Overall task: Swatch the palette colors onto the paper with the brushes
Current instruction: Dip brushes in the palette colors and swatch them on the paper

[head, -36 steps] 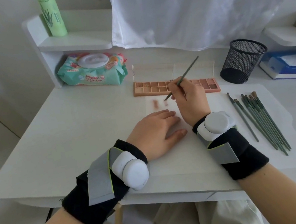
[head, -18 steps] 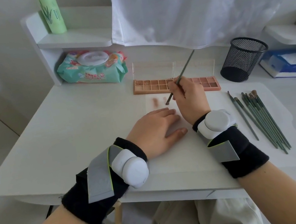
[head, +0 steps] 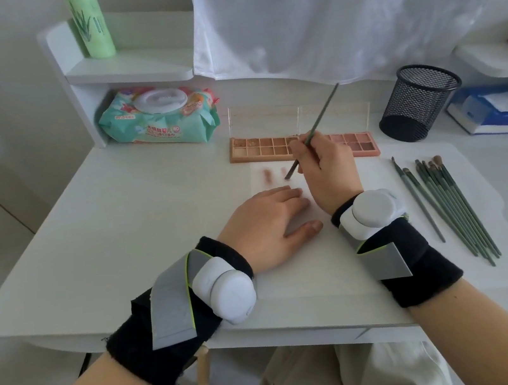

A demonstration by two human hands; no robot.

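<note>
- Palette (head: 275, 147) lies open near the far edge of the desk (head: 119, 230); its near long side meets the far edge of the paper (head: 307, 267).
- From the head view I see my right hand (head: 329, 170) pinching a brush (head: 313, 132), tip down on the paper beside two brownish swatches (head: 274, 174).
- My left hand (head: 267, 223) lies flat, fingers straight, on the paper.
- Spare brushes (head: 451, 204) lie towards the desk's right edge.

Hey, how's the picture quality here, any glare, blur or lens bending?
Head view: soft, even daylight through the curtain, no hard glare; faint shadow under the left hand; wide-angle bending bows the desk edges; the swatches on the paper look slightly soft.
</note>
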